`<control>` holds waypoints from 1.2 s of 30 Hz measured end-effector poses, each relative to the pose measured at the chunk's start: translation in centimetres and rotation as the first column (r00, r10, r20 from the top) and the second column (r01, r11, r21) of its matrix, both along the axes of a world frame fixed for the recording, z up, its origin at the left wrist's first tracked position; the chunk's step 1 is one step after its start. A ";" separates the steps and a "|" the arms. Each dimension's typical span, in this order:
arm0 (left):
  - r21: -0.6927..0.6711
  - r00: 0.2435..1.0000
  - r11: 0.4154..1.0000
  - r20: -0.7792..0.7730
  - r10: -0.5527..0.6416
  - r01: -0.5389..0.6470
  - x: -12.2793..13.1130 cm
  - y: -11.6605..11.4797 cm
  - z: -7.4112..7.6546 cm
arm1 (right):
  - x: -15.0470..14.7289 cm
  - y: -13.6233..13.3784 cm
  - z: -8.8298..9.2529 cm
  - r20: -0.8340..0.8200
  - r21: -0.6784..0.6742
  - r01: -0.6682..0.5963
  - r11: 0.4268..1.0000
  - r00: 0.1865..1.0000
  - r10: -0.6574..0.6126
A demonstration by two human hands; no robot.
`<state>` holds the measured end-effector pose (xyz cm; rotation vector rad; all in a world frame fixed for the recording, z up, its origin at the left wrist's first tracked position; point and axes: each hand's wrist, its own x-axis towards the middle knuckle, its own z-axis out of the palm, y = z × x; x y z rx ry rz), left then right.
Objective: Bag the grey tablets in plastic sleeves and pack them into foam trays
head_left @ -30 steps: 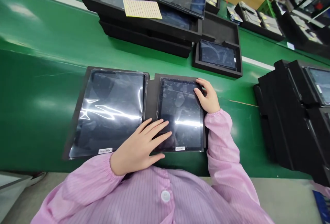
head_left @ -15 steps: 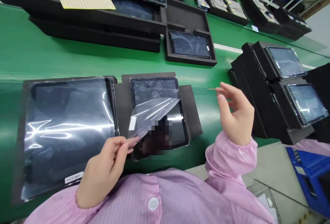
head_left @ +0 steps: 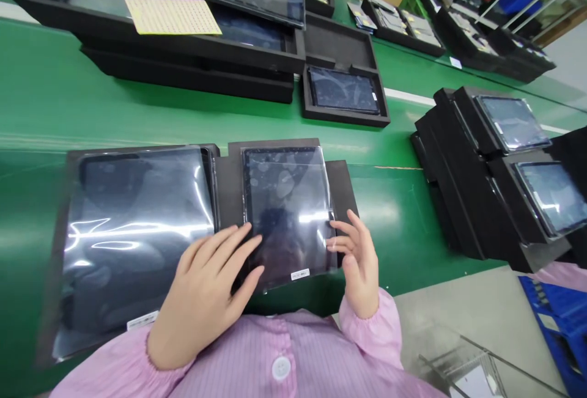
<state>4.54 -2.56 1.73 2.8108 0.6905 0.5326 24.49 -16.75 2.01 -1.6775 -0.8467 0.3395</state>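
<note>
A tablet screen (head_left: 288, 202) lies in front of me on a dark foam pad (head_left: 346, 193), covered by clear film that carries a small white label (head_left: 300, 274) at its near edge. My left hand (head_left: 208, 291), fingers spread, rests along the left side of this screen. At the right edge, the fingertips of my right hand (head_left: 360, 263) touch the film, fingers apart and slightly bent. To the left lies a larger film-covered screen (head_left: 137, 263), partly beneath my left hand, with a white label near its lower edge.
Black trays (head_left: 183, 74) holding screens stand at the back left, with a yellow sticker sheet (head_left: 173, 16) on top. A smaller tray (head_left: 346, 118) holds one screen. Stacked black foam trays (head_left: 463, 184) with screens rise at the right. Blue crates (head_left: 545, 324) stand on the floor.
The film, earlier lifted at its lower left corner by my left hand, now lies down over the screen. My left hand has let go and spread; my right hand has come in to the screen's edge.
</note>
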 end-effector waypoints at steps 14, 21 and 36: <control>0.164 0.974 0.966 -0.082 0.213 -0.198 0.2 -0.2 -2.7 | -5.5 2.7 1.4 0.500 0.077 -0.725 0.684 0.622 0.603; 0.097 0.958 0.963 -0.111 0.263 -0.253 0.5 -0.4 -3.0 | -4.4 2.8 1.8 0.534 0.034 -0.828 0.560 0.488 0.690; 0.079 0.979 0.981 -0.085 0.185 -0.178 -0.3 0.2 -3.2 | -2.8 2.2 2.6 0.421 0.111 -0.440 0.891 0.833 0.359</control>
